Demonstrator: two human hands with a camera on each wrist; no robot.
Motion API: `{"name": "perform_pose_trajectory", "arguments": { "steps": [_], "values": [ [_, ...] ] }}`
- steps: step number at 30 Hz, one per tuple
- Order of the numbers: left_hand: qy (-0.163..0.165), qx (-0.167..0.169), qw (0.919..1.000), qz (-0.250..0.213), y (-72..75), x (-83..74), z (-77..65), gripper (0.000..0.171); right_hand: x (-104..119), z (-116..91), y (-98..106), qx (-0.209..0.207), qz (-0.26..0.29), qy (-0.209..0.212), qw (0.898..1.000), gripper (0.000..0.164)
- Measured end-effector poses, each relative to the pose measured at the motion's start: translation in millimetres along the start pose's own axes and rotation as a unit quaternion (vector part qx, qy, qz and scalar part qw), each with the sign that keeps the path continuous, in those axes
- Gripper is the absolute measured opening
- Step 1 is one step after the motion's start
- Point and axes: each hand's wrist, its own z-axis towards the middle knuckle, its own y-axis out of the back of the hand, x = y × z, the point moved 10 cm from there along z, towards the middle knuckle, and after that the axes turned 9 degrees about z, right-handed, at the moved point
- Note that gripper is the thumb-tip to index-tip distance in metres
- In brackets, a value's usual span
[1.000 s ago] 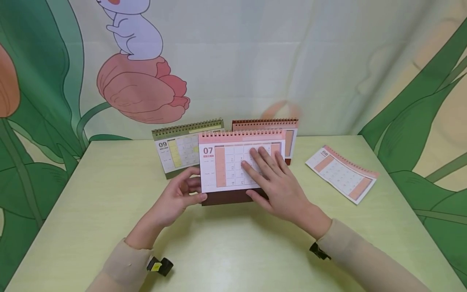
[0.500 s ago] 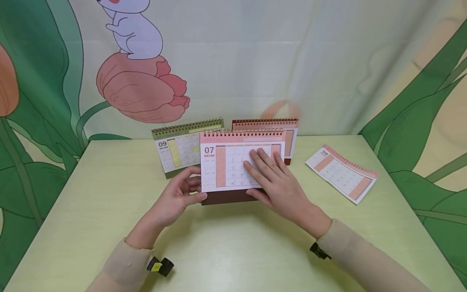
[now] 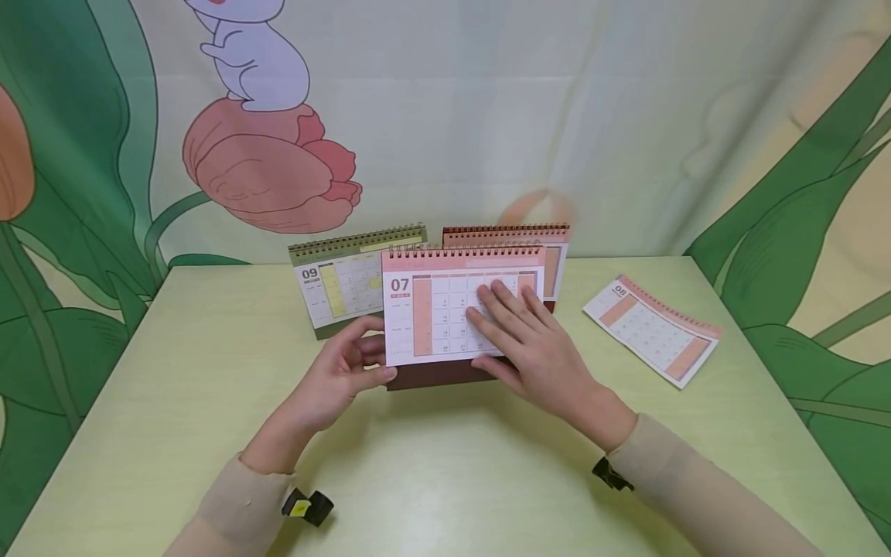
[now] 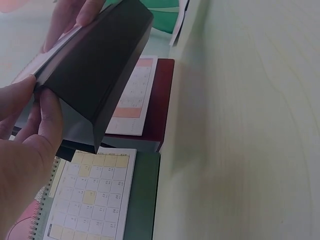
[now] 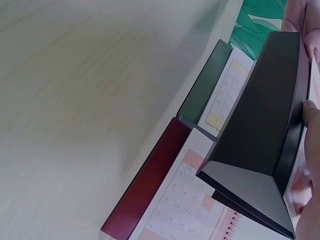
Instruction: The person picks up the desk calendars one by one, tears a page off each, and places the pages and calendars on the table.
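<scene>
Held up in front of me is a desk calendar (image 3: pixel 400 325) with a pink header, a spiral binding along the top and "07" on its page. My left hand (image 3: pixel 341 375) grips its lower left corner, thumb in front and fingers curled behind. Across the right part of the page lies my right hand (image 3: pixel 536 348), fingers straight and spread, its thumb near the dark lower strip. Both wrist views show the calendar's black underside (image 4: pixel 97 60) above the table. Its far right side is partly covered by the right hand.
Behind it stand a green "09" calendar (image 3: pixel 313 298) on the left and a dark red one (image 3: pixel 552 271) on the right, both partly hidden. A loose "08" page (image 3: pixel 654 333) lies at right on the pale table (image 3: pixel 445 480). A printed curtain (image 3: pixel 445 116) hangs behind.
The calendar has shifted very slightly to the right, with both hands keeping their places on it. Nothing else has visibly moved.
</scene>
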Motion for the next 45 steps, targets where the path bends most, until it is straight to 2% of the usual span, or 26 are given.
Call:
{"name": "perform_pose_trajectory", "arguments": {
  "steps": [7,15,23,29,40,45],
  "values": [
    [0.0,0.0,1.0,-0.004,-1.0,0.2,0.1,0.045,1,0,1,0.003,-0.015,0.01,1.0,0.058],
    [-0.002,0.001,0.9999,-0.013,-2.5,2.0,2.5,0.047,-2,-1,1,0.012,0.003,0.004,1.0,0.058],
    [-0.003,-0.002,0.9999,-0.01,-2.3,2.2,3.2,0.048,0,-2,1,0.019,-0.002,0.013,1.0,0.058],
    [0.002,-0.002,0.9999,-0.01,-3.0,3.5,3.4,0.048,3,-1,5,0.008,0.003,0.022,1.0,0.054],
    [-0.003,0.004,1.0,0.001,-3.2,3.1,1.5,0.044,16,0,14,-0.036,-0.009,0.072,0.997,0.039],
    [-0.004,0.005,1.0,0.004,-4.5,3.6,0.8,0.043,20,0,15,-0.045,-0.02,0.072,0.996,0.037]
  ]
}}
